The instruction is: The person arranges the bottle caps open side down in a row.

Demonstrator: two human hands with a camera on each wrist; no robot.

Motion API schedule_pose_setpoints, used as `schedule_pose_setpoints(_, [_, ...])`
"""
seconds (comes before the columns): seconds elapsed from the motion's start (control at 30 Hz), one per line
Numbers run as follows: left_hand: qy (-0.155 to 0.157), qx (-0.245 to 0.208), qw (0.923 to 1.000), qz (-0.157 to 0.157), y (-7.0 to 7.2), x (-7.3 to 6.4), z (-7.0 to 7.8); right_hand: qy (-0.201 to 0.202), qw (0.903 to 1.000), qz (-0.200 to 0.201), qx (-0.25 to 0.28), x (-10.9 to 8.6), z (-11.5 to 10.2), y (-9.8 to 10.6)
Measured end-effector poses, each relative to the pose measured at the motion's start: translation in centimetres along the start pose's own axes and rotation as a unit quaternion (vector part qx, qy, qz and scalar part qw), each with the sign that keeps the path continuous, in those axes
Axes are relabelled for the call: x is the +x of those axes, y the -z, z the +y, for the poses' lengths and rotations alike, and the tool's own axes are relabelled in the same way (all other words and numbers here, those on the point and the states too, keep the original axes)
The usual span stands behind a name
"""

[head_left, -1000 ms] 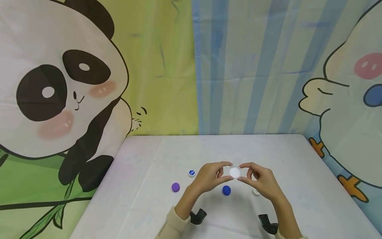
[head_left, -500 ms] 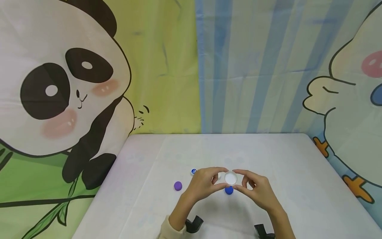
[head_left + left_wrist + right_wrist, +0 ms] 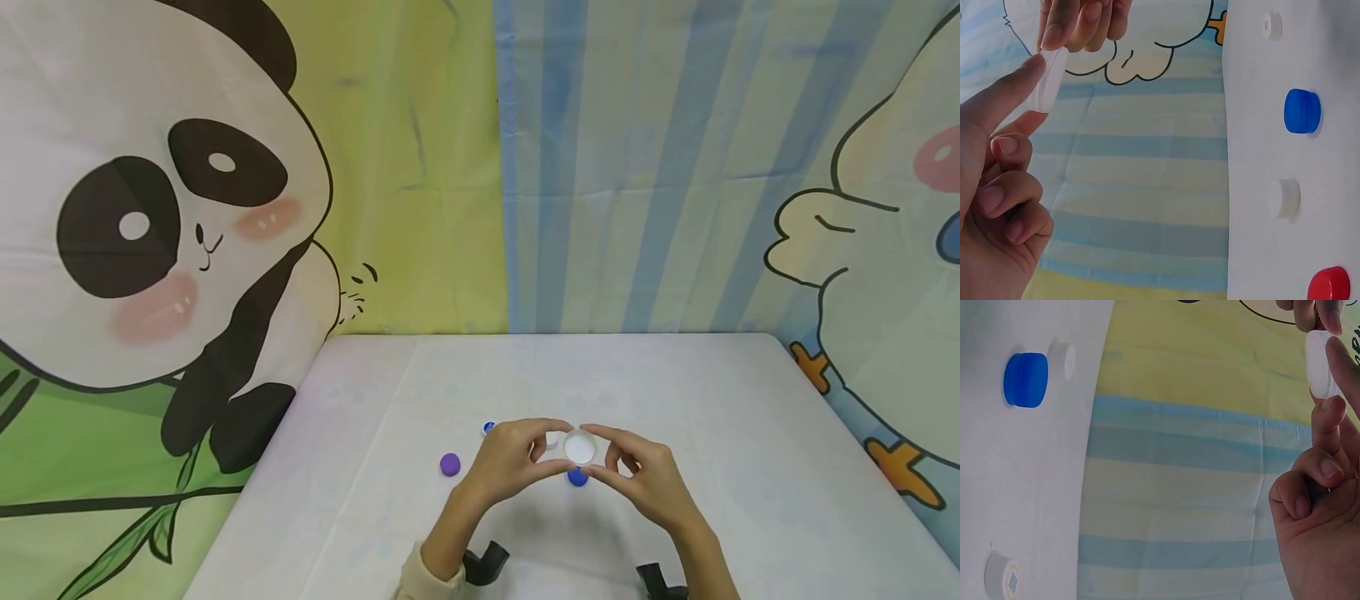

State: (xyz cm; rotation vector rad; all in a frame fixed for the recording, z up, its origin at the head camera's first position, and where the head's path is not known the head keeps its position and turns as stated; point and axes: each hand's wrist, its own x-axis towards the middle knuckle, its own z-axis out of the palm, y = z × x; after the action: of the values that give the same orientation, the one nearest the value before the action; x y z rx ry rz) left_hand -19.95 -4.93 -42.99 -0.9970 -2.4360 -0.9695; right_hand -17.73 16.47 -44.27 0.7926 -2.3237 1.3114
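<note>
A round white bottle cap is held up above the table between both hands, its flat round side facing the head camera. My left hand pinches the cap's left edge between thumb and forefinger. On the opposite edge, my right hand does the same. Ridges show along the rim of the cap in the left wrist view, where the other fingers of the left hand are curled in. Just below the held cap, a blue cap lies on the table, partly covered by the fingers.
Left of the hands lie a purple cap and a blue-and-white cap. The left wrist view has a red cap and a plain white cap. A white cap with a printed code lies on the white table.
Both hands have shifted slightly left and down in the head view, still holding the white bottle cap together. The view itself has also moved a little; the last half second shows hardly any motion.
</note>
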Motion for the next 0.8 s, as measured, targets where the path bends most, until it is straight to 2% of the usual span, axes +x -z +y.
schedule_pose_setpoints(0.1, [0.027,-0.064,0.9975,-0.005,-0.1,0.0,-0.2,0.003,1.0,0.006,-0.003,-0.1,0.4,0.0])
schedule_pose_setpoints(0.2, [0.085,-0.144,0.9858,-0.018,0.1,0.0,-0.3,0.009,0.9999,0.01,-0.005,-0.1,0.4,0.1])
schedule_pose_setpoints(0.27, [0.138,-0.189,0.9717,-0.031,0.3,0.0,-0.2,0.013,0.9998,0.013,-0.008,-0.1,0.4,0.1])
schedule_pose_setpoints(0.37, [0.21,-0.249,0.9442,-0.05,0.6,0.1,0.0,0.015,0.9997,0.014,-0.013,0.0,0.3,0.0])
schedule_pose_setpoints(0.43, [0.241,-0.277,0.9278,-0.063,0.7,0.2,0.0,0.017,0.9996,0.015,-0.017,0.0,0.1,0.0])
schedule_pose_setpoints(0.5, [0.257,-0.302,0.9151,-0.073,0.7,0.3,0.1,0.022,0.9995,0.017,-0.016,0.1,-0.3,0.0])
schedule_pose_setpoints(0.6, [0.266,-0.319,0.906,-0.084,0.5,0.3,0.1,0.036,0.9991,0.019,-0.01,0.4,-1.5,0.1])
schedule_pose_setpoints(0.7, [0.272,-0.32,0.9037,-0.083,0.3,0.3,0.0,0.043,0.9989,0.016,-0.003,0.6,-2.6,0.3])
schedule_pose_setpoints(0.8, [0.28,-0.318,0.9023,-0.079,0.1,0.2,0.0,0.033,0.9994,0.011,-0.003,0.6,-3.1,0.3])
